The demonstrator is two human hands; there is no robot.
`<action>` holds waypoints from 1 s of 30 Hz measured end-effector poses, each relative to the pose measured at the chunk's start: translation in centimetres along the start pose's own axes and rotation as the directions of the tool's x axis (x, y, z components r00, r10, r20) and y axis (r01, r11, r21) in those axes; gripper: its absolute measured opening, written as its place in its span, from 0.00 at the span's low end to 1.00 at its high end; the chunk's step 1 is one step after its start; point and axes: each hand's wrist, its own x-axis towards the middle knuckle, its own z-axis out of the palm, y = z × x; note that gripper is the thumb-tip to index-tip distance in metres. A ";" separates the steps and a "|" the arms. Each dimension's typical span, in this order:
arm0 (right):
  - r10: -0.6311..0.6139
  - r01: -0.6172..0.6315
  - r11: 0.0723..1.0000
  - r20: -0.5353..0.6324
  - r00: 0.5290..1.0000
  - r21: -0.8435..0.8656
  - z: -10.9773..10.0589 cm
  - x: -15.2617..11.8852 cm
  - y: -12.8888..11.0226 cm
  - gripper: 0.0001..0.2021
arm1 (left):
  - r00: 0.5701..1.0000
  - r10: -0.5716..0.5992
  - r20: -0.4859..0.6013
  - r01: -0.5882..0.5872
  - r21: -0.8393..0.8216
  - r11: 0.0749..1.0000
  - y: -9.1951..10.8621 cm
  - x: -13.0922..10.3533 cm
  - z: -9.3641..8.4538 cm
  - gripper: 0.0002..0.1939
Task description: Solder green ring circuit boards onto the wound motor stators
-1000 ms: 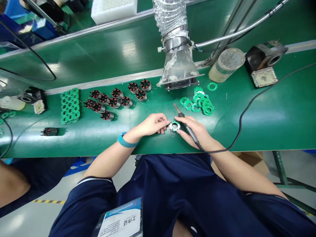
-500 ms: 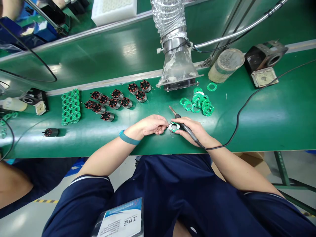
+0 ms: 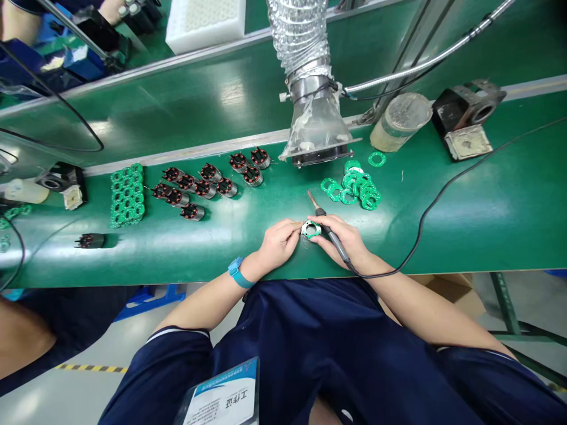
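My right hand [image 3: 348,237] is closed around a soldering iron [image 3: 335,239], whose bare tip points up and away from me. Between the thumb and forefinger of that same hand sits a motor stator topped by a green ring-shaped circuit board [image 3: 317,231]. My left hand [image 3: 280,243] is closed, its fingertips pinching the left edge of the stator. A thin wire hangs below the piece. Most of the stator's body is hidden under the board and fingers. Beyond my right hand lies a loose pile of green ring boards [image 3: 370,195].
Several wound stators [image 3: 204,189] stand left of centre, beside stacked green board panels [image 3: 127,195]. A fume extractor hood [image 3: 316,127] hangs ahead. At back right are a cloudy jar [image 3: 401,121] and an iron stand [image 3: 469,118]. The iron's cable [image 3: 425,221] trails rightward. Another person's arm [image 3: 22,336] is at left.
My left hand has turned, its back now facing up more, and its fingertips have come against the stator's edge. My right hand still holds the iron and stator, shifted slightly left.
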 end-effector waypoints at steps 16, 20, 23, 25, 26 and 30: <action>-0.078 0.052 0.984 -0.148 0.986 -0.172 1.2 -1.2 -0.5 0.25 | 0.994 -0.087 0.062 0.097 -0.172 0.980 1.1 0.2 -1.7 0.06; -0.162 0.137 0.967 -0.105 0.981 -0.214 0.5 -1.3 -1.6 0.29 | 0.876 -0.402 0.266 0.477 -0.356 0.803 2.0 1.5 -2.0 0.12; -0.251 0.248 0.941 0.020 0.968 -0.228 0.2 -1.4 -2.4 0.29 | 0.758 -0.505 0.412 0.652 -0.445 0.614 2.2 1.9 -2.2 0.16; -0.278 0.287 0.926 0.072 0.958 -0.246 0.4 -1.5 -2.6 0.29 | 0.736 -0.519 0.435 0.677 -0.494 0.546 2.2 1.9 -2.2 0.18; -0.280 0.291 0.923 0.078 0.957 -0.252 0.4 -1.5 -2.6 0.29 | 0.736 -0.522 0.431 0.676 -0.512 0.530 2.1 1.8 -2.2 0.18; -0.255 0.258 0.939 0.042 0.966 -0.230 0.4 -1.4 -2.4 0.29 | 0.739 -0.518 0.432 0.668 -0.567 0.482 1.9 1.4 -1.9 0.18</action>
